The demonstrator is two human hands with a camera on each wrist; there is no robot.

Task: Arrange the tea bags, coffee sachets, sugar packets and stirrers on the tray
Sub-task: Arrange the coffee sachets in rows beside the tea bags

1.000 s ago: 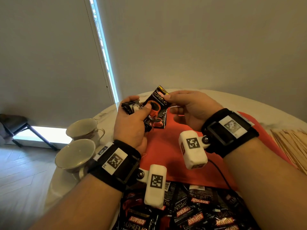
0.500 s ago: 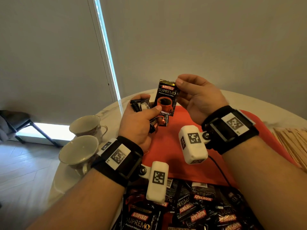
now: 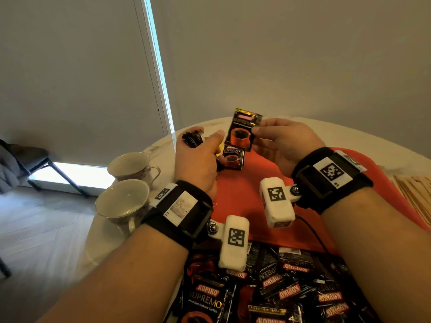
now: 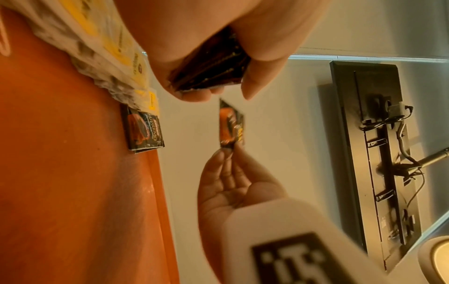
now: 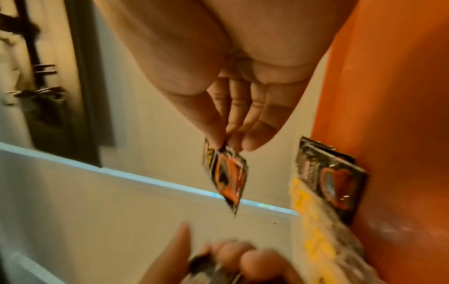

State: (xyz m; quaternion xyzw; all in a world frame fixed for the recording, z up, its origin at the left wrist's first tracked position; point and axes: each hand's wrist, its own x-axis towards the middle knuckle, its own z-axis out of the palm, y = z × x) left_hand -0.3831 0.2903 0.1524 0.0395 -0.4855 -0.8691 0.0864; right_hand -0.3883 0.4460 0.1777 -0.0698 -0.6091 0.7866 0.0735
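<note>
Coffee sachets are barely started tbh: right hand [image 3: 283, 145] pinches one sachet [image 3: 243, 129] up in the air, left hand [image 3: 198, 159] grips a small bundle [image 3: 193, 138], one little stack [image 3: 233, 158] sits on the far end of the orange tray [image 3: 245, 206], and a big loose pile [image 3: 268, 287] waits on the near tabletop.

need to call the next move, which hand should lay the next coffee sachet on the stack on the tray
Right. The right hand already pinches a single coffee sachet just above the sachet stack on the red tray. The left hand is full, gripping a bundle of sachets.
</note>
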